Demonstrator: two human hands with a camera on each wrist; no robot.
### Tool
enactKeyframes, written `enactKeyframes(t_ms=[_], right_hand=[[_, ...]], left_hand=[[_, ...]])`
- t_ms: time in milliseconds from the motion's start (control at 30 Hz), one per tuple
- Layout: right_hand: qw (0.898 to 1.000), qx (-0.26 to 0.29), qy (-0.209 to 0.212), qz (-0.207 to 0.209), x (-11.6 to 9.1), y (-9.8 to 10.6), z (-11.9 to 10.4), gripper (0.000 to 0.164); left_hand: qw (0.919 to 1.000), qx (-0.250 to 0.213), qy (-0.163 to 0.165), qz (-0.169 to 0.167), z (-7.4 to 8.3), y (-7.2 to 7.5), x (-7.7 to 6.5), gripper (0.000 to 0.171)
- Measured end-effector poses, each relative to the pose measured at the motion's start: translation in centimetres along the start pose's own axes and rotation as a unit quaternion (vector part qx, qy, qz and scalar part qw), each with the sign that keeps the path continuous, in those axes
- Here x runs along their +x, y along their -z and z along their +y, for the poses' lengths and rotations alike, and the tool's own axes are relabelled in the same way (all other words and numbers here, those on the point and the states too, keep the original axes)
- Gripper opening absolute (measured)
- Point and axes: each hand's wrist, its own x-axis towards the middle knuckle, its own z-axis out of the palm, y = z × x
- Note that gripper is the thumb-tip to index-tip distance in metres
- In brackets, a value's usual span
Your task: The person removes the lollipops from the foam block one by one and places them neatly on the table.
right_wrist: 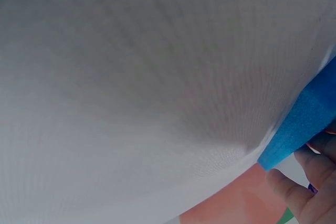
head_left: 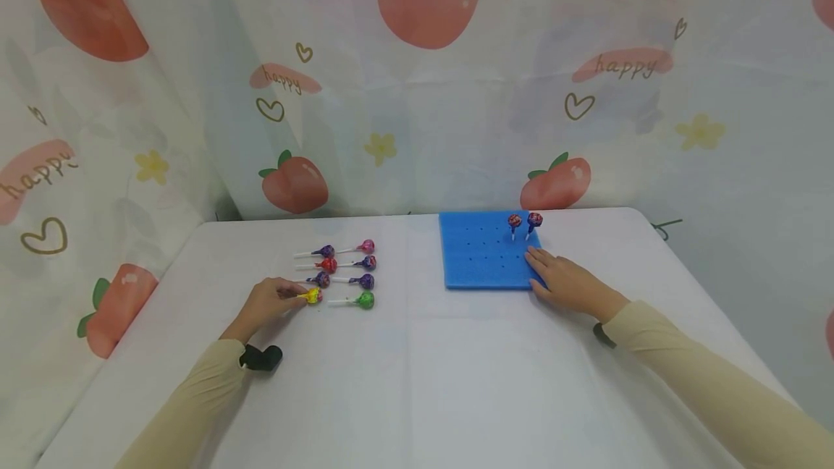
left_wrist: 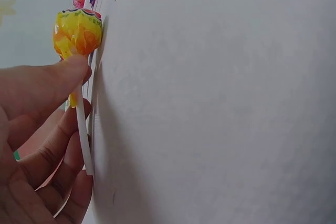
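Observation:
Between thumb and fingers, my left hand (head_left: 270, 301) pinches a yellow lollipop (left_wrist: 77, 32) just below its wrapped head, at the near left of a group of lollipops. Its white stick (left_wrist: 84, 135) runs down past the fingers in the left wrist view. My right hand (head_left: 567, 282) rests with extended fingers on the right edge of a blue foam board (head_left: 459, 273) dotted with small holes. Two lollipops, one reddish (head_left: 514, 221) and one darker (head_left: 535, 220), stand upright at the board's far right corner. In the right wrist view, fingers (right_wrist: 291, 190) touch the blue board's side.
Beside the left hand lie several lollipops in two columns, among them a green one (head_left: 365, 300), a red one (head_left: 328, 265) and a pink one (head_left: 367, 245). A white cloth (head_left: 391, 382) covers the table. Behind it hangs a fruit-printed curtain (head_left: 449, 114).

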Motion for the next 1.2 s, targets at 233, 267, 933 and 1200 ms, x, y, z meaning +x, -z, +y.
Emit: enactKeyframes(t_ms=[233,267,933,1200], right_hand=[[1.000,0.001,-0.004,-0.002,0.1,0.1,0.0,0.057],[1.000,0.001,-0.005,-0.003,0.1,0.1,0.0,0.057],[1.000,0.001,-0.004,0.001,0.2,-0.1,0.1,0.058],[1.000,0.003,-0.005,-0.004,0.2,-0.4,0.2,0.058]], left_hand=[[1.0000,0.005,0.003,-0.007,-0.3,0.1,0.4,0.022],[0.9999,0.005,0.002,-0.009,-0.3,0.2,0.5,0.022],[0.9972,0.015,-0.062,-0.041,1.4,2.9,-0.2,0.036],[0.9946,-0.002,-0.103,-0.014,3.0,3.2,0.2,0.036]])
